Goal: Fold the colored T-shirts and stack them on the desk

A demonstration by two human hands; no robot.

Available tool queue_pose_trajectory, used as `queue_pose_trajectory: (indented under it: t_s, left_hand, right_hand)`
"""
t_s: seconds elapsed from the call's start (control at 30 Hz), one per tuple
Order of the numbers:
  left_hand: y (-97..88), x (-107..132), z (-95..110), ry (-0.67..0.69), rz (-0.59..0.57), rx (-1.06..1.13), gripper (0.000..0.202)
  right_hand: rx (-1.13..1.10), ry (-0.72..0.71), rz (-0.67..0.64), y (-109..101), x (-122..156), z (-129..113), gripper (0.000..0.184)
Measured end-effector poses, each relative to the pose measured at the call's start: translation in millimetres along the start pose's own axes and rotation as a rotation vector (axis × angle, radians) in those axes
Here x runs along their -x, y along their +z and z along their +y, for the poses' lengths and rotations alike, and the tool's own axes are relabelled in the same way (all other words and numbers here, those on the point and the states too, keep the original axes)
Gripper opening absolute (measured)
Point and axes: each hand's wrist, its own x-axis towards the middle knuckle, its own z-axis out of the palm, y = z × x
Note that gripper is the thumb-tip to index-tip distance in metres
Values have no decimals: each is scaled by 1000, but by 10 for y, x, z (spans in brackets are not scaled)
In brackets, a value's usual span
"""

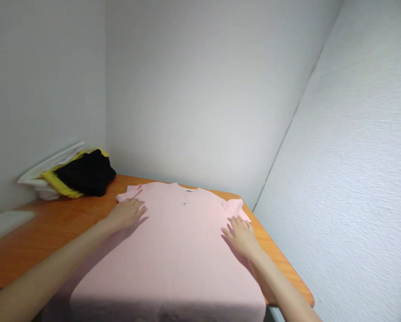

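A pink T-shirt [183, 250] lies spread out flat, its neckline at the far side and its lower part hanging over the near table edge. A small emblem [184, 204] sits below the collar. My left hand [128, 212] is at the shirt's left side just below the left sleeve, fingers spread. On the opposite side, my right hand [241, 233] is below the right sleeve [234, 207], its fingers also apart. Both hands are palm down at the shirt's side edges, and neither grips the cloth.
The shirt lies on an orange-brown wooden table [66, 223]. A pile of clothes [89, 173], black, yellow and white, rests at the back left against the wall. A white flat object [9, 226] is at the left edge. Walls stand behind and to both sides.
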Motion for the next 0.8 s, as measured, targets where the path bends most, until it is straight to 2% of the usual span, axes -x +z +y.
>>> queue_pose_trajectory:
  t_s: [0.07, 0.17, 0.23, 0.27, 0.33, 0.4, 0.43, 0.53, 0.6, 0.7, 0.8]
  left_hand:
    - [-49, -140, -118, -90, -16, -2, 48]
    - [-114, -202, -314, -355, -51, -21, 55]
    - [-136, -191, -396, -539, 18, -66, 69]
    - [-134, -189, -411, -566, 64, -92, 73]
    - [-94, -217, -393, -476, 113, -125, 73]
    - [-3, -282, -335, -301, 40, -105, 66]
    - [56, -317, -303, -265, -22, -85, 63]
    - [235, -383, -232, -303, -154, -51, 65]
    - [306, -396, -211, -364, -179, -59, 71]
    - [283, -437, -178, -404, -194, -87, 73]
    - [166, -497, -30, -400, -203, -130, 75]
  right_hand:
    - [-34, 18, -8, 32, -155, 25, 61]
    - [-38, 110, -127, 129, -305, 143, 64]
    - [1, 177, -185, 183, -358, 239, 69]
    - [26, 203, -187, 199, -384, 280, 72]
    - [65, 222, -145, 209, -444, 338, 73]
    - [65, 204, -112, 206, -509, 375, 70]
    - [55, 202, -129, 207, -536, 390, 68]
    - [48, 287, -250, 234, -567, 441, 71]
    - [74, 382, -298, 257, -561, 470, 77]
    - [65, 473, -330, 236, -573, 483, 79]
    - [31, 465, -360, 113, -594, 457, 75]
